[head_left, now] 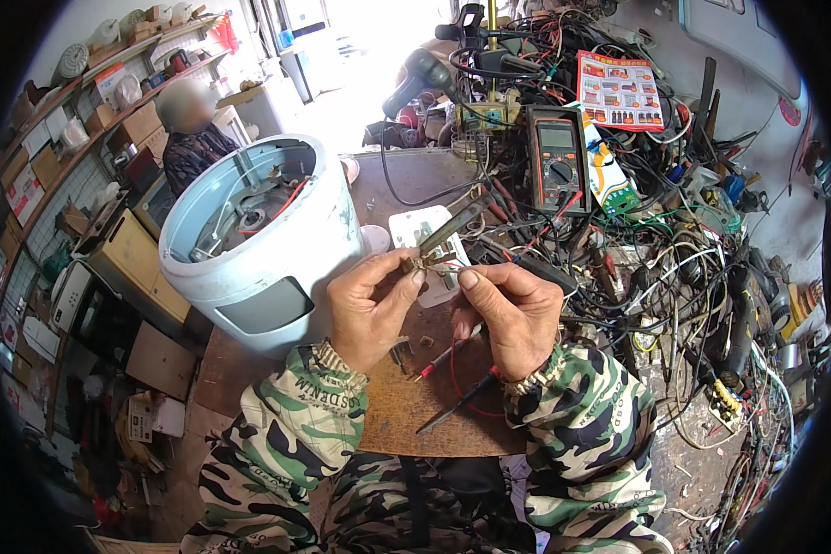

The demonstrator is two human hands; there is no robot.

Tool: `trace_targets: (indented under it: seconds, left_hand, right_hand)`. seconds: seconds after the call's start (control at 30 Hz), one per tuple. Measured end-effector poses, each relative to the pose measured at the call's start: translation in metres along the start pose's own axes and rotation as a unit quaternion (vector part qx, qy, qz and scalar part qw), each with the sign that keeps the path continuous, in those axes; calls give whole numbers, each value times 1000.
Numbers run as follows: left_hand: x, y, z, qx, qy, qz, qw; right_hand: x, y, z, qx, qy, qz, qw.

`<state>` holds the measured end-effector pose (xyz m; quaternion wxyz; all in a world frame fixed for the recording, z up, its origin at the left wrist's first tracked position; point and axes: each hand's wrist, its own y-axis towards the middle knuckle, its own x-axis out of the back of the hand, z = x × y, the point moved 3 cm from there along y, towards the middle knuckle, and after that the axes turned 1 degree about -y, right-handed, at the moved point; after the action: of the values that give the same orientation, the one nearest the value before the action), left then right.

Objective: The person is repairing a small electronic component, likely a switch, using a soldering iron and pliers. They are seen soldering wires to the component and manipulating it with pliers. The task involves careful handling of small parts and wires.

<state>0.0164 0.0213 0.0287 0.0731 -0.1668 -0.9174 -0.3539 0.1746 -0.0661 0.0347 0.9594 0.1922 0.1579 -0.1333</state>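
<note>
Both hands meet over the wooden bench (388, 420), closed in pinches. My left hand (374, 305) grips a small metal part with its thumb and forefinger. A long dark flat piece (454, 227) slants up and right from those fingertips; whether it joins the part I cannot tell. My right hand (512, 309) pinches thin wires (454, 262) running toward the left fingertips. Behind lies a white plastic casing (414, 222), partly hidden by the hands. Under them are a red test probe (432, 366) and a black test probe (452, 406), tips pointing left.
A pale blue drum-shaped appliance housing (332, 222), open at the top, stands on the left. Behind my right hand lies a multimeter (557, 152). Tangled cables (637, 305) heap along the right, with a heat gun (420, 78) further back. Another person (194, 129) is at far left.
</note>
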Motion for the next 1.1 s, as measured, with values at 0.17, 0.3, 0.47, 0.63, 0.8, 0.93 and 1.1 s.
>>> trace_targets:
  seconds: [0.17,0.3,0.47,0.63,0.8,0.93,1.1]
  left_hand:
    - [1,0,-5,1,0,-7,1000]
    - [1,-1,1,28,-33,-24,999]
    - [2,-1,0,-3,-6,-1,1000]
    - [1,-1,1,-21,6,11,1000]
    - [1,-1,1,-12,16,11,1000]
    - [1,-1,2,-8,17,11,1000]
    - [-1,1,-5,38,-40,17,998]
  right_hand:
    - [-2,0,0,1,-2,-9,1000]
    - [-3,-1,2,-26,5,-13,1000]
    - [1,2,2,-50,19,-22,998]
    - [2,3,3,-77,40,-30,996]
    - [2,5,2,-113,96,-26,989]
    - [4,6,4,-131,103,-20,986]
    - [5,7,2,-121,72,2,990]
